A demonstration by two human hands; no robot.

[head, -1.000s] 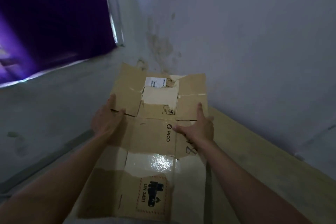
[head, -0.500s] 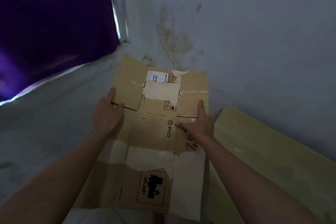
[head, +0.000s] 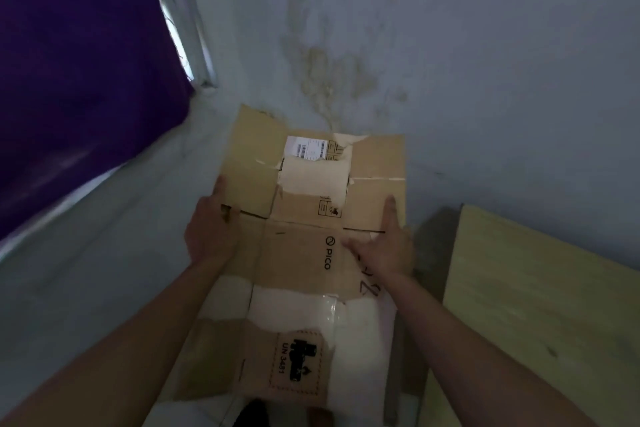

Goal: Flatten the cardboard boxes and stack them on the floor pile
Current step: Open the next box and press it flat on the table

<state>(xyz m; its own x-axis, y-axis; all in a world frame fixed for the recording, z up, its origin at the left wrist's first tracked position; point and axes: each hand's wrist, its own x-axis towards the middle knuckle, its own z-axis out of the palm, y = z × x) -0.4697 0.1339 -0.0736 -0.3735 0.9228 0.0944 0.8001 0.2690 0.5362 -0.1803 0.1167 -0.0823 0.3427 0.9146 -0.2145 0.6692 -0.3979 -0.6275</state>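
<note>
- flattened cardboard box (head: 304, 253) held out over the floor near the stained wall (head: 450, 45)
- left hand (head: 211, 232) grips its left edge, right hand (head: 388, 246) lies flat, fingers spread, on the right side
- step: carrying to pile; next, lower flat, likely by the wood board (head: 540, 305)

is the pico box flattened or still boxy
Flattened: the cardboard box shows as one flat sheet with its flaps spread outward, the left hand and right hand on its two side edges.

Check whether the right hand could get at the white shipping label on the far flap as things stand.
Probably yes: the right hand rests on the flattened cardboard box, and bare cardboard alone lies between it and the shipping label ahead.
</note>
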